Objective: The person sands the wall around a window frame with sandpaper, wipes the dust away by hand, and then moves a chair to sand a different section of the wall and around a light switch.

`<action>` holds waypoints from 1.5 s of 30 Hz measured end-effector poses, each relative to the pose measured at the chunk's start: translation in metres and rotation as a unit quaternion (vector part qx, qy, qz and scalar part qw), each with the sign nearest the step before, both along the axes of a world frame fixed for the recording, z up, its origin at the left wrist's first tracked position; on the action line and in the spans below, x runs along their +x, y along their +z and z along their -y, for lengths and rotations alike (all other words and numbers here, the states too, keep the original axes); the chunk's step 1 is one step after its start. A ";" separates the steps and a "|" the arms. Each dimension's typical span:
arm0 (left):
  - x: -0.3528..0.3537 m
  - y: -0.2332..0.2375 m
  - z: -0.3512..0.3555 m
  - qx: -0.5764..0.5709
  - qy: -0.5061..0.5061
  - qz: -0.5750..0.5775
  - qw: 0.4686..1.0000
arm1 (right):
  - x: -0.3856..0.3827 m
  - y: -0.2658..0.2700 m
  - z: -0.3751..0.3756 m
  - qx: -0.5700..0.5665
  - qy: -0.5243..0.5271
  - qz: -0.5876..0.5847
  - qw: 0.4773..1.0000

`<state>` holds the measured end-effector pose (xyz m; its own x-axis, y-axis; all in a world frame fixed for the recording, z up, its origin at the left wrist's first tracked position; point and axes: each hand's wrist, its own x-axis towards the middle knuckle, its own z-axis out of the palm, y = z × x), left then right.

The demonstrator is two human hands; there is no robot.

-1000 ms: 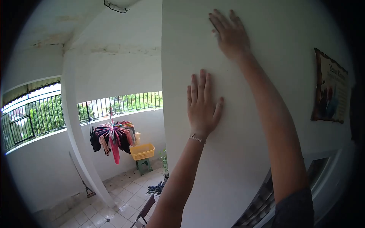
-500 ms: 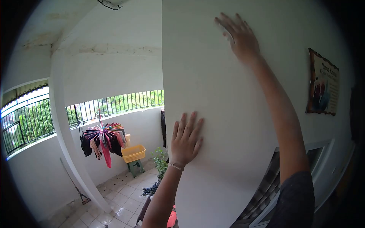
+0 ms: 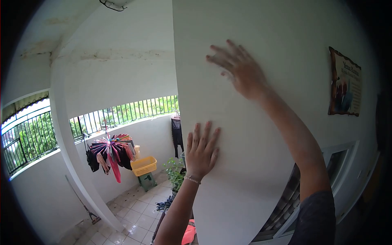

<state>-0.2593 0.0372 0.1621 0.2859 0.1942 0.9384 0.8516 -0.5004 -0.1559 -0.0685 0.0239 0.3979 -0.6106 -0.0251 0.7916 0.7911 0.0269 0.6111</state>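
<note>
My left hand [image 3: 201, 154] lies open with its palm on the white wall [image 3: 241, 143], fingers spread and pointing up, a thin bracelet [image 3: 192, 179] around the wrist. Higher up and to the right, my right hand [image 3: 243, 73] is against the same wall, its fingers stretched toward the upper left and smeared by motion. Something thin and greyish seems to sit under its fingers beside the thumb, but I cannot make out what it is. The palm side is hidden.
A framed poster [image 3: 346, 83] hangs on the right above a white-framed window [image 3: 341, 163]. Left of the wall corner are a hanging clothes rack [image 3: 112, 143], a yellow basket [image 3: 143, 166], a potted plant [image 3: 174, 173], a floor mop [image 3: 92, 216] and a barred railing [image 3: 143, 107].
My right hand has slid down and to the left along the wall. My left hand has stayed in place, and the camera view has shifted slightly.
</note>
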 end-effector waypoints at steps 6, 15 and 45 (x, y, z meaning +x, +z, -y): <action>0.000 -0.009 -0.003 -0.002 -0.009 -0.006 1.000 | -0.014 0.125 -0.026 0.168 -0.091 -0.240 0.952; -0.003 -0.013 -0.004 0.005 -0.009 -0.008 1.000 | -0.110 -0.012 -0.039 -0.032 0.028 0.071 0.997; -0.011 -0.017 -0.001 -0.024 -0.007 -0.003 1.000 | -0.177 0.076 -0.062 0.088 -0.045 -0.147 0.984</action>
